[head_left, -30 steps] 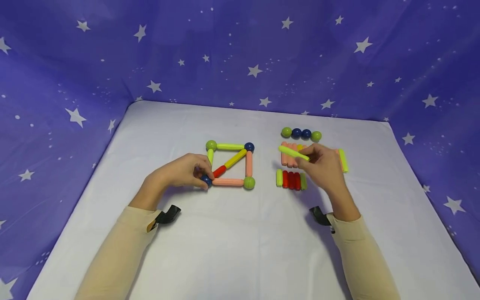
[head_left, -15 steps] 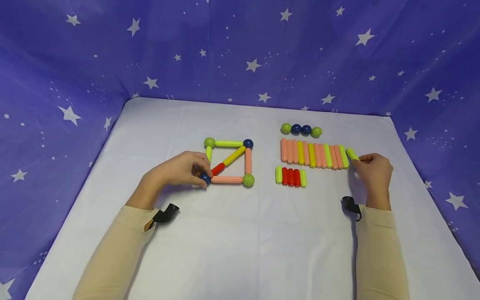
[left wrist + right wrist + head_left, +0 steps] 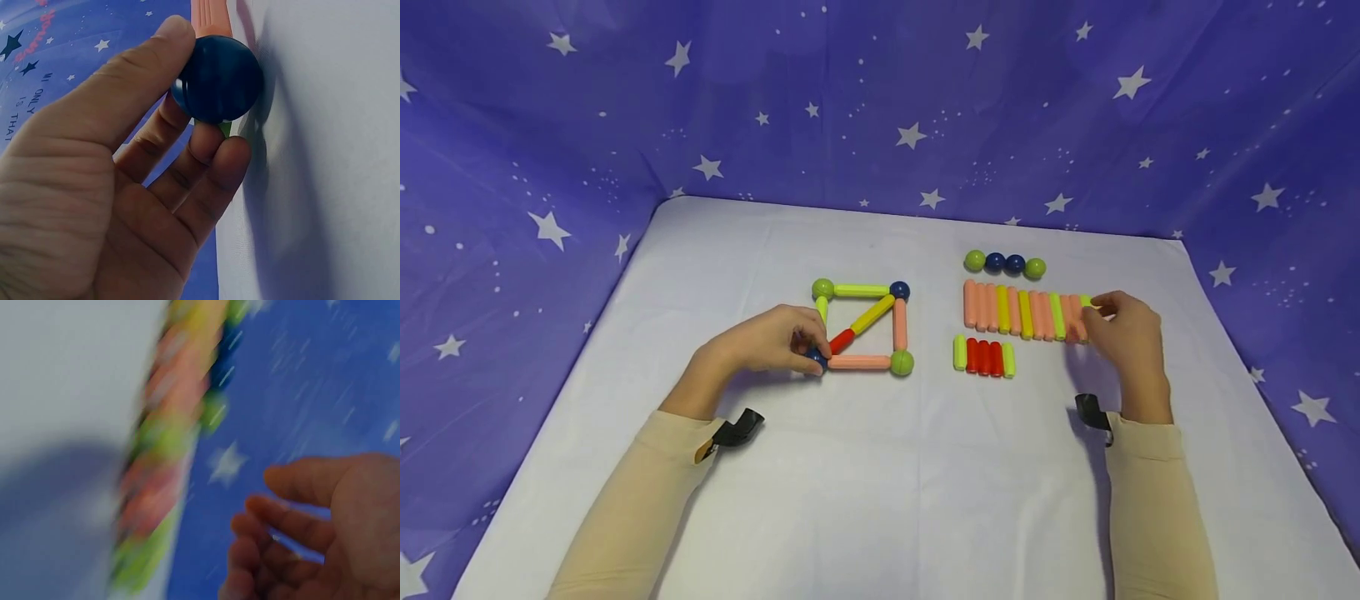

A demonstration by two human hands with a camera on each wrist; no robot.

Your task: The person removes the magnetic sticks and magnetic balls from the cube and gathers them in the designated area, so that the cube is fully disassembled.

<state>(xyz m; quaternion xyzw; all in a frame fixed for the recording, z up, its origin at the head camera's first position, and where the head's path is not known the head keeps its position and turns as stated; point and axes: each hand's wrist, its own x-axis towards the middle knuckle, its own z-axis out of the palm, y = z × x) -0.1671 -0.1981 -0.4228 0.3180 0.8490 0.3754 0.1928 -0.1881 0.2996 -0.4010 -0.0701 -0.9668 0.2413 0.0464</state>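
Note:
My left hand (image 3: 775, 342) pinches a dark blue ball (image 3: 219, 78) between thumb and fingers, at the near left corner of a flat square. Rods and balls make up this square: light green rods (image 3: 861, 291) on the far and left sides, pink rods (image 3: 859, 362) on the near and right sides. A red rod (image 3: 841, 342) and a yellow rod (image 3: 872, 315) form its diagonal. My right hand (image 3: 1123, 333) hovers by the right end of a row of long rods (image 3: 1036, 315), over its light green end. In the blurred right wrist view its fingers are loosely curved and hold nothing.
Behind the long rods sits a line of green and blue balls (image 3: 1015, 264). Several short red and green rods (image 3: 984, 357) lie in front of them. A white cloth (image 3: 880, 483) covers the table, and a purple starry curtain (image 3: 775, 83) surrounds its back and sides.
My right hand carried a light green rod rightward to the row's end and let it go there, then shifted slightly left. The left hand stays on the blue ball.

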